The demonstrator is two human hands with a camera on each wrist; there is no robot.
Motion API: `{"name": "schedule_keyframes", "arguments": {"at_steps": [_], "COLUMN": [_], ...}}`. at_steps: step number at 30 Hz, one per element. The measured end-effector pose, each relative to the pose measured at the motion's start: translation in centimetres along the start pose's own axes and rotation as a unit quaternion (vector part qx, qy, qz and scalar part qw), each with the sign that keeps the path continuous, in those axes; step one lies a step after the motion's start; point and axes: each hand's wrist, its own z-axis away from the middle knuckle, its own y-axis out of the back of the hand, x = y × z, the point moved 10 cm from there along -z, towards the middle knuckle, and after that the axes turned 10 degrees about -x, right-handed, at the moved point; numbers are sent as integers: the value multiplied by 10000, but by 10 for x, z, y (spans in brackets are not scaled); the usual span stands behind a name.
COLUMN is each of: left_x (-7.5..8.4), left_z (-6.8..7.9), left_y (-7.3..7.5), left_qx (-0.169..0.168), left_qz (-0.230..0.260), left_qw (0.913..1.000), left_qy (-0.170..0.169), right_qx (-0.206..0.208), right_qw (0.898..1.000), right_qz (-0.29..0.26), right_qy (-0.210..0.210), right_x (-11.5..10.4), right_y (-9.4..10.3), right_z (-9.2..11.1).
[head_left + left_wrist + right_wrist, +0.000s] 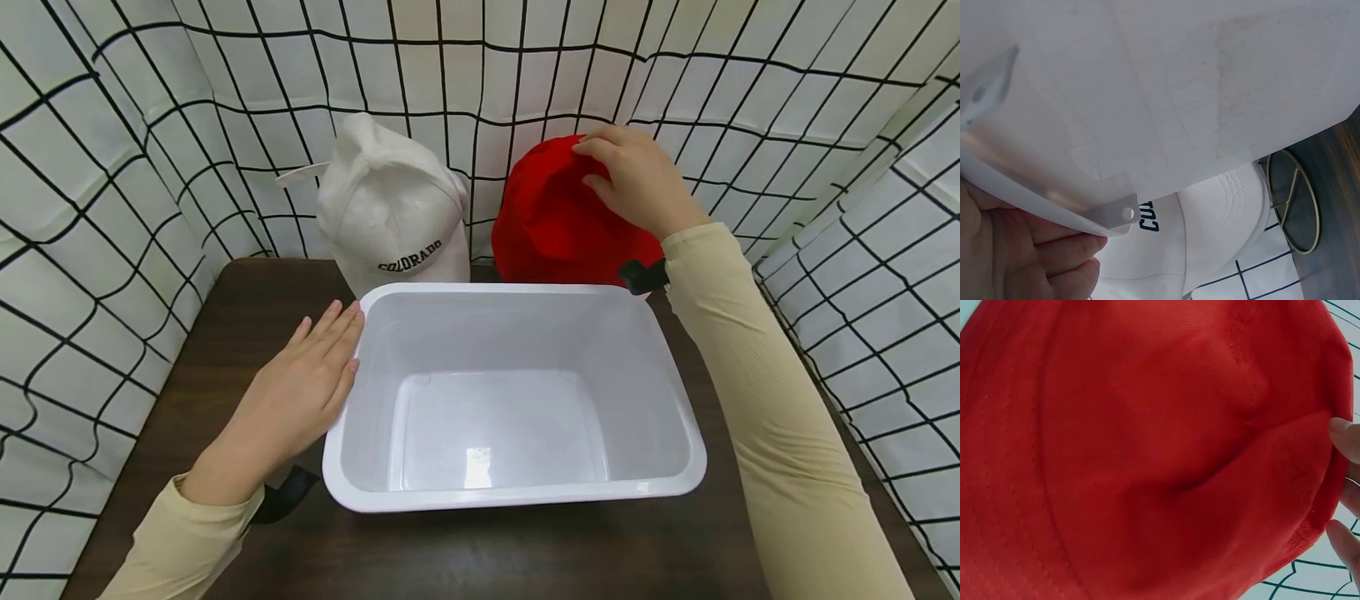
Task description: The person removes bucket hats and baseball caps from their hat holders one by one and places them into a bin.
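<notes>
A white plastic basin (pixel 517 333) stands in the middle of the dark table. My left hand (pixel 303 383) lies along its left rim with straight fingers, and in the left wrist view those fingertips touch the edge of the rim (pixel 1041 203). Behind the basin, a red bucket hat (pixel 551 212) with a stitched brim (pixel 1007 475) sits at the right. My right hand (pixel 633 175) is at the upper right of its crown, thumb and fingers apart, fingertips touching the fabric. To its left is a white baseball cap (pixel 390 196) lettered COLORADO.
Black wire grid panels (pixel 480 79) with white sheeting behind them surround the table (pixel 480 554) at the back and both sides. In the left wrist view, a brass-coloured wire ring (pixel 1316 212) shows beside the white cap.
</notes>
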Motion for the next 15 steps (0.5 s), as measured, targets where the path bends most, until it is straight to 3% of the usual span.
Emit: {"name": "schedule_keyframes", "arguments": {"at_steps": [15], "left_x": [-2], "left_z": [1], "left_y": [-1], "left_qx": [-44], "left_qz": [49], "left_qw": [10000], "left_qy": [8], "right_qx": [458], "right_qw": [9985], "right_qz": [-123], "right_qy": [-278], "right_x": [4], "right_y": [2], "right_z": [-11]}}
